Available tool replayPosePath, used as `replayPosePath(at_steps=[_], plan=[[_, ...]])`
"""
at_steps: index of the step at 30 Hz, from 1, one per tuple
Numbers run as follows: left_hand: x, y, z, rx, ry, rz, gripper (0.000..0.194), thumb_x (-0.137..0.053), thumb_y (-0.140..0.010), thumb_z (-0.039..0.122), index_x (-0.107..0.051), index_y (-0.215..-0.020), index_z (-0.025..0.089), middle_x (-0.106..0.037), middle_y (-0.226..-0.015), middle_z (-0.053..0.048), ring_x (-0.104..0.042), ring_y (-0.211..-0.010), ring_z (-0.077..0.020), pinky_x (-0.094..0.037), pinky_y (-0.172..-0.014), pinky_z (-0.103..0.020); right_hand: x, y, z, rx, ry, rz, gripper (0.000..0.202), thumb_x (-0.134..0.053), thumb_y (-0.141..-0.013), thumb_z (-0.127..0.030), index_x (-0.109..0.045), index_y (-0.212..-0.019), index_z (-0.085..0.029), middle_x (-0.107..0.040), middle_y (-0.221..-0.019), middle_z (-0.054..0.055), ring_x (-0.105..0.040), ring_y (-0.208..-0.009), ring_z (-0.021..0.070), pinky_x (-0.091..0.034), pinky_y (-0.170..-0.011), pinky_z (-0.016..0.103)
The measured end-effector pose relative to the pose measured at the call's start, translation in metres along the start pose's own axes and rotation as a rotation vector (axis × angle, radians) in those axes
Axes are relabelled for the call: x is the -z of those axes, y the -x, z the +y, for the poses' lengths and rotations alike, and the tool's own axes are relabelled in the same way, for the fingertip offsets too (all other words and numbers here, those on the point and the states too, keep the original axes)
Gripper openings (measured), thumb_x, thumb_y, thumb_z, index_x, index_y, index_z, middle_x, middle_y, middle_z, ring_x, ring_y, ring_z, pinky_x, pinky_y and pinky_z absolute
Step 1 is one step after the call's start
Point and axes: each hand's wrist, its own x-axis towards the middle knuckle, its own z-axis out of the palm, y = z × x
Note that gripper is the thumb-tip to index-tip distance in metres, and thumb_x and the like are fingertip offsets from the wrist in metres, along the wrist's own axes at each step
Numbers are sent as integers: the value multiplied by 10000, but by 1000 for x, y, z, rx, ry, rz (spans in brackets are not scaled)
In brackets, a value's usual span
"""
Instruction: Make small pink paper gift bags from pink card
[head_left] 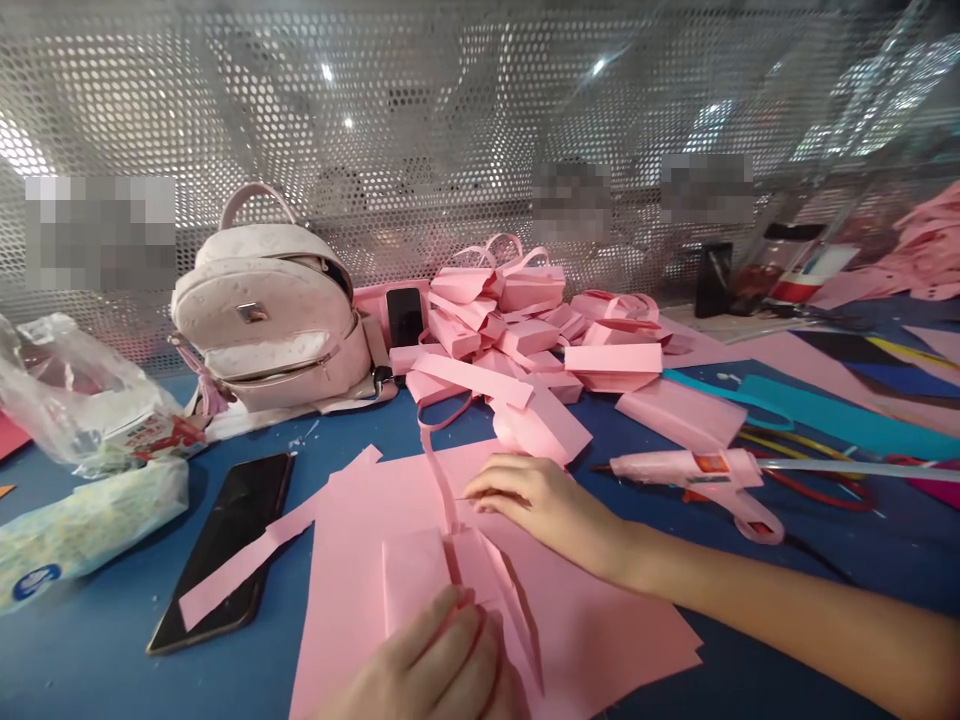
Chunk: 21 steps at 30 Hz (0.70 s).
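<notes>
My left hand point(442, 665) comes in at the bottom, its fingers pinched on a folded pink paper piece point(416, 580) with an upright flap on its right side. My right hand point(544, 510) lies palm down just beyond it, fingers loosely stretched, their tips beside a narrow pink paper strip point(441, 480). Whether those fingertips touch the strip, I cannot tell. Both hands are over a large pink paper sheet point(345, 560). To the right of my right hand rests a pink hot glue gun point(697, 468) with a clear glue stick in its back.
Folded pink paper pieces point(517, 320) are heaped at the back. A pale pink backpack point(277, 310) stands left of them. A torn paper strip crosses a black phone point(232, 540); a tissue pack point(97, 530) and plastic bag point(82, 390) lie farther left. Perforated metal panel point(450, 120) closes the back.
</notes>
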Motion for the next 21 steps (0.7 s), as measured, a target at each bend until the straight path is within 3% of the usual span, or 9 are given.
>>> replayPosePath(at_steps=[6,13,21], plan=[[-2,0,1,20,6,13,283,-447,-1034,136,-716,-948,153,-780,-903,-19,-739,-826,-160,-601,-914,-299,5,-3,-6,-43,6,-1,200,-642,-906,-81,-776,-896,-229,-764,-915,16,-697,-863,171,-534,-801,288],[0,3,1,-13,-6,-11,159,-540,-1018,174,-695,-1003,141,-768,-968,-43,-738,-858,-158,-532,-1049,-352,1,-1,-8,-80,21,-29,165,-660,-898,-116,-770,-848,-229,-788,-883,0,-709,-811,168,-529,-792,292],[-1,2,4,17,7,22,179,-531,-1003,144,-702,-950,143,-772,-930,-39,-742,-838,-165,-543,-1037,-353,-1,2,-10,-54,51,-67,186,-657,-900,-105,-780,-845,-233,-756,-885,10,-689,-829,176,-499,-780,292]])
